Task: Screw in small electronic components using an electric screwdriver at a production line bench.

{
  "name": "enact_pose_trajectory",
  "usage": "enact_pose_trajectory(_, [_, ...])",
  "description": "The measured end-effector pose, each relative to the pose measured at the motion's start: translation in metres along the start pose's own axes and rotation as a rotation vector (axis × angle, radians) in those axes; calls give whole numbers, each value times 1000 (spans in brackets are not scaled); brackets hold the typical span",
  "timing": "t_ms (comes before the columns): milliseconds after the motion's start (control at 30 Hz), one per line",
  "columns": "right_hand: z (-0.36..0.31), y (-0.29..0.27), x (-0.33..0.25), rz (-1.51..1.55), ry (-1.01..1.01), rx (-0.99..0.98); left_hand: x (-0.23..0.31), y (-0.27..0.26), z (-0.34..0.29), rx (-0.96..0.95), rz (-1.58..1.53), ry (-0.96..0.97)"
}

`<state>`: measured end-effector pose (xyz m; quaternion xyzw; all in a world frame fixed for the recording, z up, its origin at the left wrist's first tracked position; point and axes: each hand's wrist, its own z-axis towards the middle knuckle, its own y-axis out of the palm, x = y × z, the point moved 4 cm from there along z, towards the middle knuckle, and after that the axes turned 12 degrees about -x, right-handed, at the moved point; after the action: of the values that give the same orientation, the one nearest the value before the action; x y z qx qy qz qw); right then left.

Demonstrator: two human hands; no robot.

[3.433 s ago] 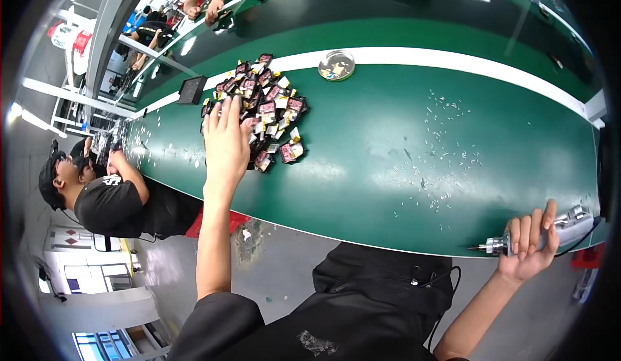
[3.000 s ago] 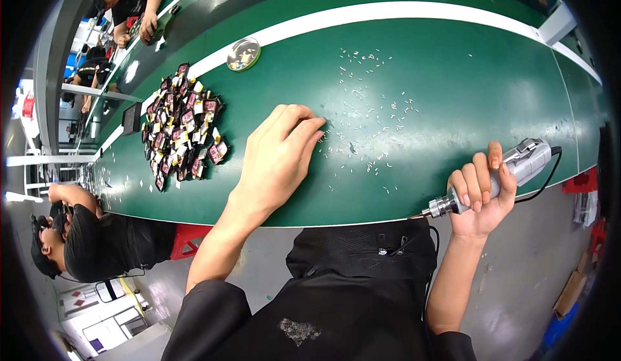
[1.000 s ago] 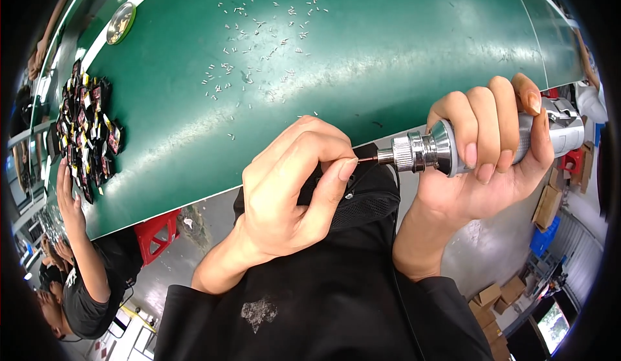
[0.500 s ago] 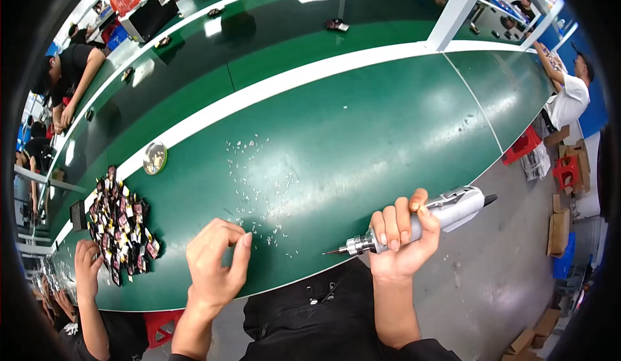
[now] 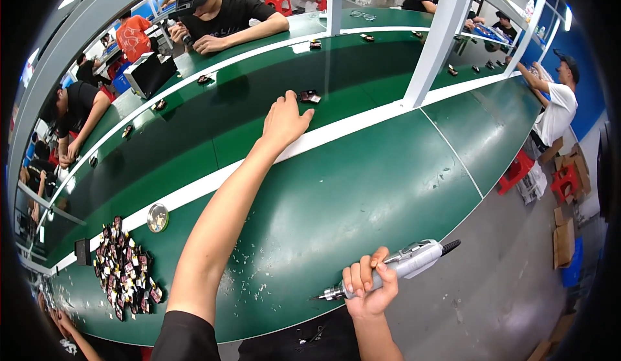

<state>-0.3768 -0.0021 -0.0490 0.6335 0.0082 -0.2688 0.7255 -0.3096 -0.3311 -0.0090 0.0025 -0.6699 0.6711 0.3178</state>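
Electric screwdriver: grasped in right hand, along the near edge of the green surface. Left hand: unclenched, beside the black part on the belt, beyond the surface's far edge.

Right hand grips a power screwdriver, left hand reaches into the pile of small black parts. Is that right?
Not quite: the head view shows the left hand at a lone dark part beyond the white strip, not in the pile; the right hand does grip the power screwdriver.
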Motion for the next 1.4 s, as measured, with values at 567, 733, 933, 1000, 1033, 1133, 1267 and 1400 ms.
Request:
enact_pose_trajectory(567, [-5, -9, -6, 69, 134, -3, 20, 14, -21, -24, -39, 471])
enact_pose_trajectory(733, [-8, -12, -11, 90, 132, -23, 64, 2, -175, -276, -135, 731])
enact_pose_trajectory(933, [-27, -2, -23, 18, 119, -62, 70, -7, -284, -470, -179, 738])
enact_pose_trajectory(1000, [-37, 0, -20, 6, 116, -81, 67, -6, -292, -458, -178, 721])
enact_pose_trajectory(1033, [-42, -1, -17, 6, 120, -71, 66, -4, -294, -429, -168, 718])
enact_pose_trajectory(1133, [-53, -1, -5, -11, 183, -44, 67, 1, -302, -354, -157, 694])
enact_pose_trajectory(1267, [-67, 5, 10, 13, 224, 1, 73, 3, -305, -345, -135, 618])
enact_pose_trajectory(1400, [-73, 6, 17, -65, 225, 76, 78, 6, -304, -340, -54, 604])
